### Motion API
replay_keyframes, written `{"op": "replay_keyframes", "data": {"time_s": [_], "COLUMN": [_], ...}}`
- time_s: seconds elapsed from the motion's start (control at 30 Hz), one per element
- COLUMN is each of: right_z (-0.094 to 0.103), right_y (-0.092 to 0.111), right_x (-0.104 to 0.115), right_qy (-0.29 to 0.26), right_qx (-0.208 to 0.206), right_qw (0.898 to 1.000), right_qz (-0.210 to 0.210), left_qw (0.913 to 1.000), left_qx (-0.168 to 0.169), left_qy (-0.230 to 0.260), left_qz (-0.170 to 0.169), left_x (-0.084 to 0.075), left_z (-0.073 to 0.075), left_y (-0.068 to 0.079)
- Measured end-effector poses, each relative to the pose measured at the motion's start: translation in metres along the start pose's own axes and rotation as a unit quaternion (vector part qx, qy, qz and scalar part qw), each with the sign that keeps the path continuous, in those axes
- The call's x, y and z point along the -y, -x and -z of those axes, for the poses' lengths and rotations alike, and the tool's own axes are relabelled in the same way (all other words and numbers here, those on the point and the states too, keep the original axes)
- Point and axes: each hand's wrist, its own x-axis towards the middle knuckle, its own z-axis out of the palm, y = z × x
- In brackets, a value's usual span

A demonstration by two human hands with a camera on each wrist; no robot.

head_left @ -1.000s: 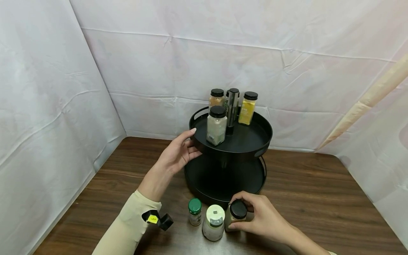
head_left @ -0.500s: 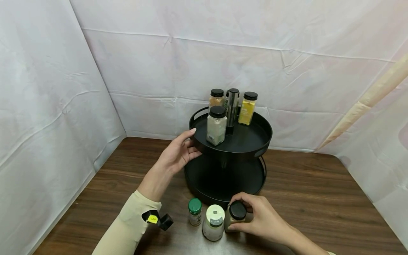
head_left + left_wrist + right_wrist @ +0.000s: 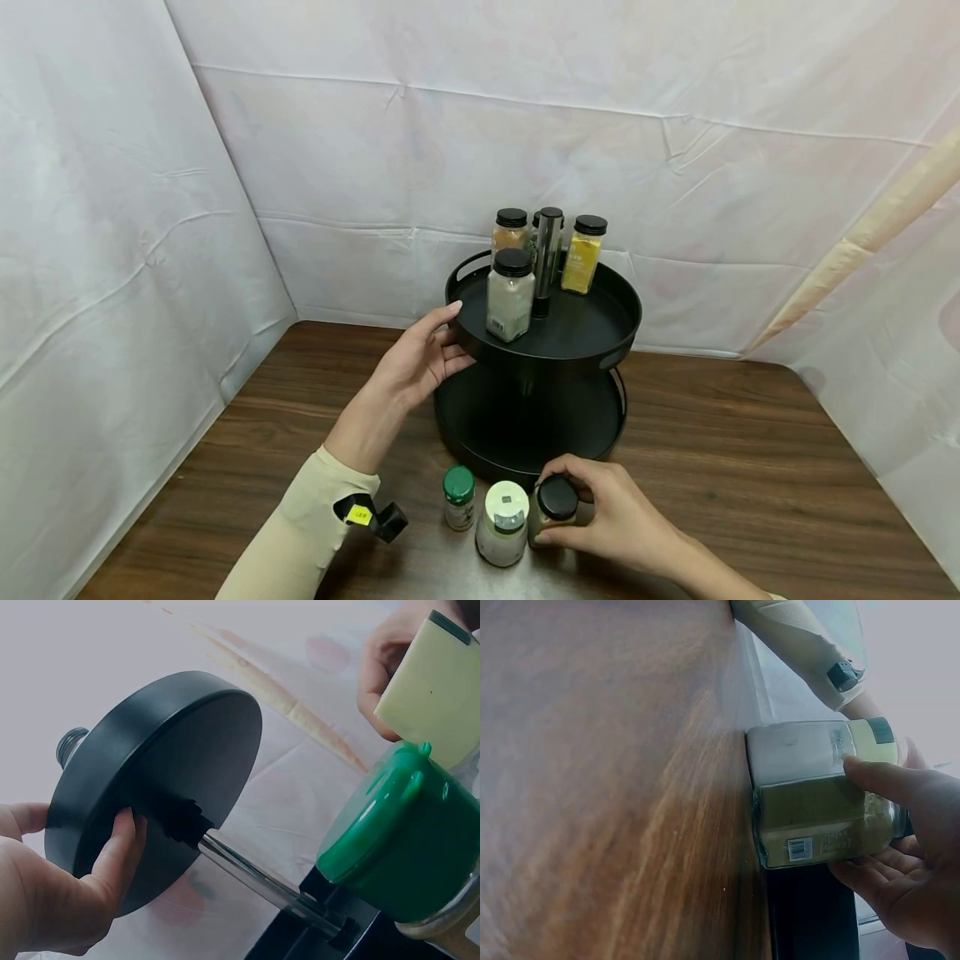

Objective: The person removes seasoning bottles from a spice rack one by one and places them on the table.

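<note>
My left hand (image 3: 420, 362) grips the left edge of the upper tray (image 3: 577, 333) of a black two-tier stand, thumb on the rim and fingers beneath. In the left wrist view the tray's underside and the steel post (image 3: 262, 877) show. My right hand (image 3: 615, 512) holds a square glass spice jar (image 3: 817, 821) between thumb and fingers. It has a black lid (image 3: 557, 497), olive-brown powder and a barcode, and its base is at the tabletop. Close on its left stands a jar with a pale yellow lid (image 3: 507, 504), then a small green-capped shaker (image 3: 459, 500).
On the upper tray stand a jar of pale powder (image 3: 510, 304) in front, a jar of yellow powder (image 3: 581, 258) at right, and an orange-brown jar (image 3: 511, 236) behind beside a partly hidden one. The lower tray (image 3: 487, 417) sits on the wooden table (image 3: 750, 467); white cloth (image 3: 480, 150) hangs behind.
The black-lidded jar in my right hand has shifted very slightly left and toward me. My left hand and the stand stay as they were.
</note>
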Motion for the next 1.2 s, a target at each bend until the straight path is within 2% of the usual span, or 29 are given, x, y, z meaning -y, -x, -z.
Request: {"op": "replay_keyframes", "data": {"time_s": [0.8,1.2], "right_z": [-0.0004,0.0033], "right_y": [0.0012,0.0001], "right_x": [0.0012,0.006], "right_qy": [0.047,0.048], "right_qx": [0.001,0.007], "right_qw": [0.998,0.999], "right_qz": [0.029,0.015], "left_qw": [0.9999,1.0], "left_qx": [-0.009,-0.004], "left_qy": [0.003,0.001], "left_qz": [0.006,0.004], "left_x": [0.0002,-0.0004], "left_z": [-0.0004,-0.0005], "left_y": [0.0005,-0.0001]}}
